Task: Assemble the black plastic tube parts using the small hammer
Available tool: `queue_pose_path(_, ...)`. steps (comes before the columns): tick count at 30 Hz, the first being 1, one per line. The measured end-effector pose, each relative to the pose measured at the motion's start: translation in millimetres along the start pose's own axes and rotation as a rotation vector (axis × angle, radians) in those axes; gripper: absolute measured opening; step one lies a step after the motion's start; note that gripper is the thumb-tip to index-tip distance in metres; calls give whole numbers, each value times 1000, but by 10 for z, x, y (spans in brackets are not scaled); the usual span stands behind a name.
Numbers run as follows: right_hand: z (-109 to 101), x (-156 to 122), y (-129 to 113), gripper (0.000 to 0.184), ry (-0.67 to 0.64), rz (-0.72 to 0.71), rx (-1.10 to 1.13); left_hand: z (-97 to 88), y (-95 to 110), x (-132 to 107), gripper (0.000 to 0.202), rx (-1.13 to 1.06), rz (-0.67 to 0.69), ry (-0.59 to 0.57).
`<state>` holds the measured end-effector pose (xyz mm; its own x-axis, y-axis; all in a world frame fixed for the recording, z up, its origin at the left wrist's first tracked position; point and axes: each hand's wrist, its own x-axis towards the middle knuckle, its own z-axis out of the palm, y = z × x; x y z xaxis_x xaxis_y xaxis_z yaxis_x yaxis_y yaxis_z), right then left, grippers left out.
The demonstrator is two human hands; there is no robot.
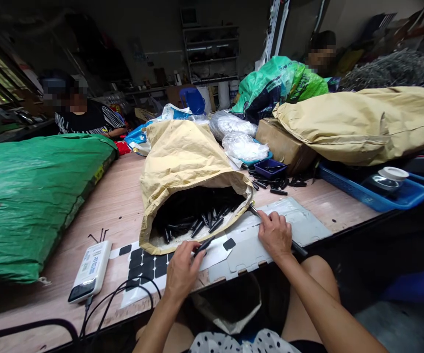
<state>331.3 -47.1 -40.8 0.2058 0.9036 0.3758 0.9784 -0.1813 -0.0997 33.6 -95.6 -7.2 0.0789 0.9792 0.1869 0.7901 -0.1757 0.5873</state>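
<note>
My left hand [184,267] pinches a slim black tapered piece [204,246] between thumb and fingers, just in front of a sack mouth. My right hand [275,234] is closed around a thin rod-like tool [255,211]; a metallic end points toward the sack and a dark thick end [299,249] sticks out below the palm. Its exact kind I cannot make out. The tan paper sack [182,152] lies on its side with its mouth toward me, holding many loose black pieces [197,228]. Under my hands lies a grey board [289,220]; a white sheet of black rounded-square stickers [142,264] lies at the left.
A white power bank [91,269] with black cables sits left, near a big green sack [39,201]. Loose black pieces lie around a small purple tray [270,168]. A blue basket [374,191] holds a lidded jar [386,179]. Two other people sit across the table.
</note>
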Motion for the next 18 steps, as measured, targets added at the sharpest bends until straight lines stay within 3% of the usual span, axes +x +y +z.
queue_pose_path(4,15,-24,4,40,22,3,23,173,81,-22,12,-46,91,-99)
queue_pose_path(8,22,-24,11,38,28,4,48,300,108,91,14,-37,71,-87)
queue_pose_path(15,-66,277,65,29,-252,23,49,341,27,132,13,-91,65,-80)
queue_pose_path(18,-140,289,168,28,-262,82,116,348,22,125,14,-124,49,-81)
